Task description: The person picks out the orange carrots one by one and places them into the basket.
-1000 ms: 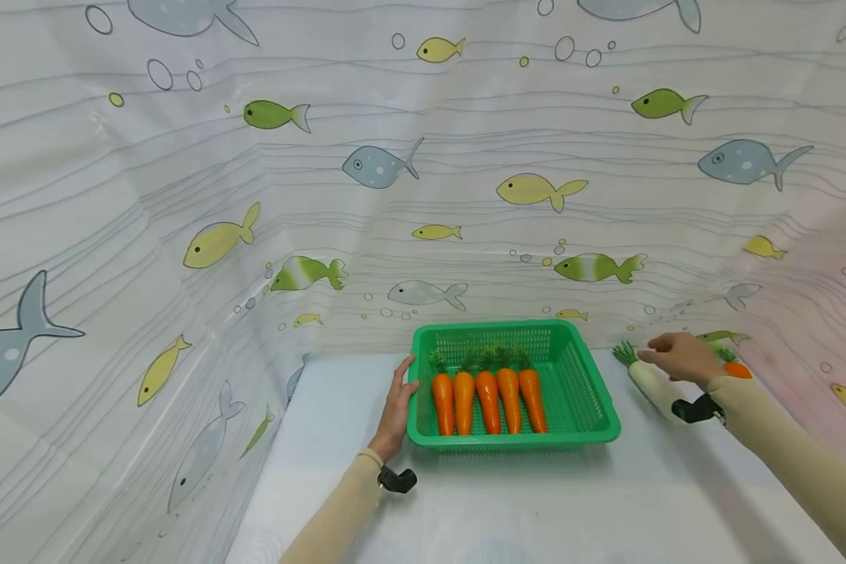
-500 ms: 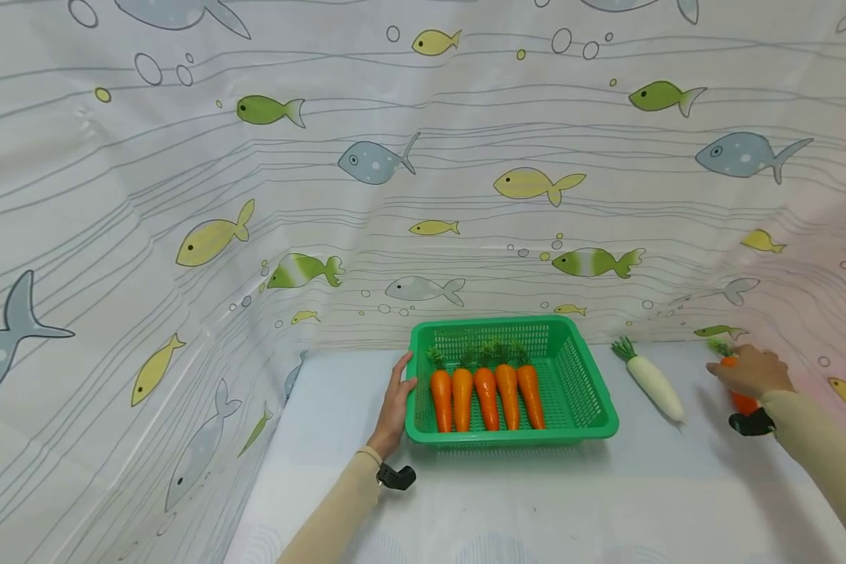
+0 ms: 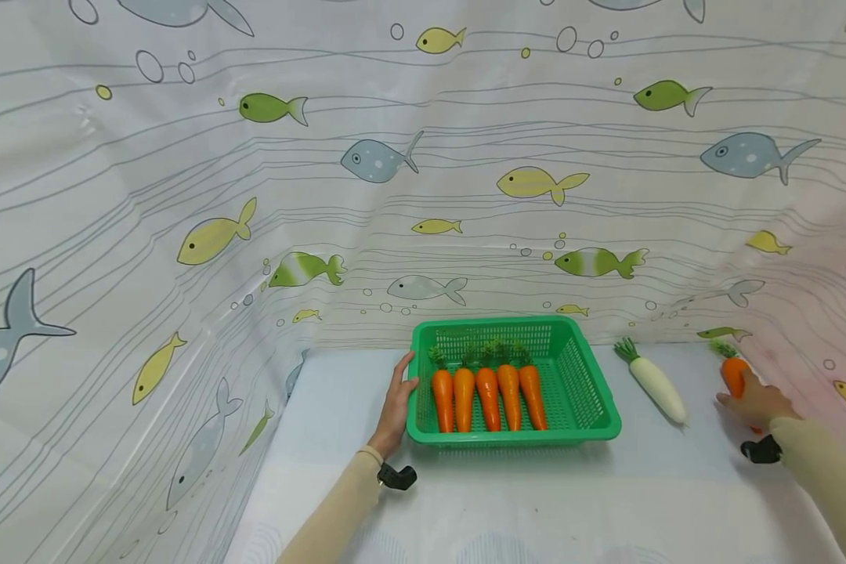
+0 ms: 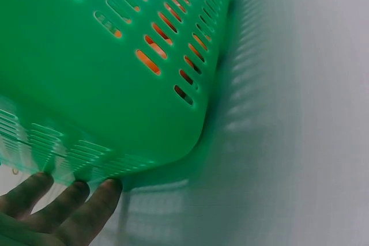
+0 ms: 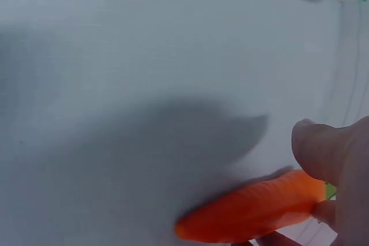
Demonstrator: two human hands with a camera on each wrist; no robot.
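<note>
Careful: your right hand (image 3: pixel 756 401) pinches the loose carrot (image 3: pixel 734 374) at the table's far right, well apart from the green basket (image 3: pixel 583 395). That thumb-and-finger hold looks shallow, so it may slip. Your left hand (image 3: pixel 397 406) rests flat-fingered against the basket's left wall.

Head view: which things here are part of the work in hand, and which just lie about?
In hand:
right hand gripping loose carrot
left hand touching green basket
five carrots in basket

Lying about:
white radish
fish-print curtain
</note>
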